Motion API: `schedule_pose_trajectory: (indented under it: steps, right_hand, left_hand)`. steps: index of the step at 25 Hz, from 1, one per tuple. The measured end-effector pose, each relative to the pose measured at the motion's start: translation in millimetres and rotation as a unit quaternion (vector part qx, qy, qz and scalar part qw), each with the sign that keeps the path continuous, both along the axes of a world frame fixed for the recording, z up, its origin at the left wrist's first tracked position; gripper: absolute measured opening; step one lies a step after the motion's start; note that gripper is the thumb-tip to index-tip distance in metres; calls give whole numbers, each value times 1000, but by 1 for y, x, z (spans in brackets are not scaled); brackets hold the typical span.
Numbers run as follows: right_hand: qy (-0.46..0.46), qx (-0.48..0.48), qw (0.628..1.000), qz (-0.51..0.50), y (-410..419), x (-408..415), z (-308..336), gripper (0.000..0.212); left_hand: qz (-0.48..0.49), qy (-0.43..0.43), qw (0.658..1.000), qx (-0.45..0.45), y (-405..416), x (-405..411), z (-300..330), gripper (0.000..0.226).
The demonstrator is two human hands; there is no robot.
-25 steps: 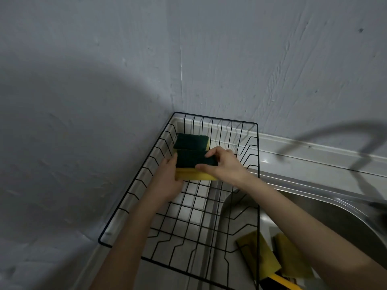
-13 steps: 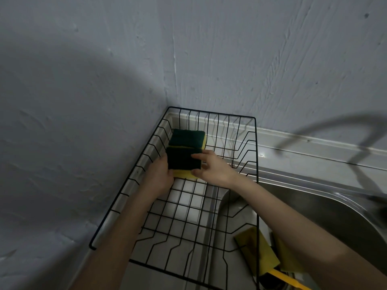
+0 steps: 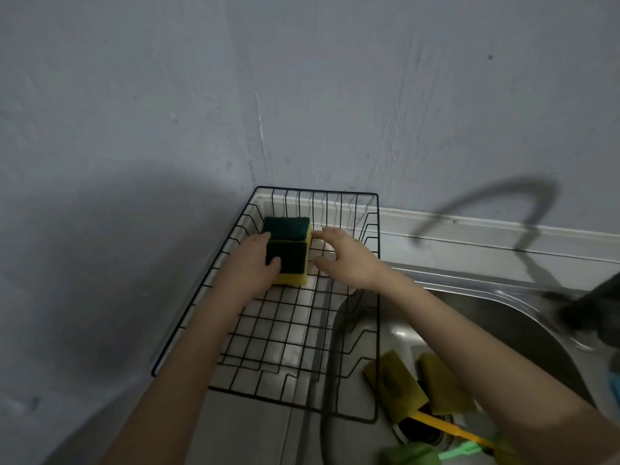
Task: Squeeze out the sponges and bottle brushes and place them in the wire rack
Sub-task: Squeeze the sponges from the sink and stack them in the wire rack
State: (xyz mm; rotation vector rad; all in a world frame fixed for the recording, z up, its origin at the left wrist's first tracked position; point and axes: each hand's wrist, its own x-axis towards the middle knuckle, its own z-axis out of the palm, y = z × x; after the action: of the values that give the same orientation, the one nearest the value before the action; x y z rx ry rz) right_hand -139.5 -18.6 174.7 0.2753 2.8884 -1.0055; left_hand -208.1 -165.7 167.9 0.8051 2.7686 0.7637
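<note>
Progress, judged against the wire rack as reference: two sponges are now inside it, both at its far left corner. The rear sponge lies green side up against the back wires. The front sponge lies directly in front of it, touching it, green pad up with the yellow foam showing along its near edge.

The left hand holds the front sponge at its left side, thumb pressed on the green pad, and appears to be seating it on the rack floor. The right hand is just right of the sponges, fingers spread and relaxed, its grip released and touching neither sponge as far as can be seen.

Outstanding: to the right of the rack's near end, down in the sink, lie two more yellow sponges side by side. Near the drain a yellow handle and a green one show, probably the bottle brushes, though their heads cannot be made out.

Assessment: roughly half the sponges are racked; the sink items remain to be squeezed and placed. The rack floor nearer the person has room for them.
</note>
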Motion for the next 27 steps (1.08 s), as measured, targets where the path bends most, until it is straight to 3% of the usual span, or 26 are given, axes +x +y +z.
schedule_pose_trajectory:
  steps: [8, 16, 27]
  right_hand:
    - [82, 21, 994, -67, 25, 113, 36, 53]
    - [49, 35, 993, -103, 64, 203, 36, 51]
    - [-83, -40, 990, -104, 119, 236, -44, 53]
  left_hand:
    - [-77, 46, 996, 20, 29, 112, 47, 43]
    - [-108, 38, 993, 28, 69, 192, 38, 43]
    - [-39, -163, 986, 14, 114, 218, -56, 46]
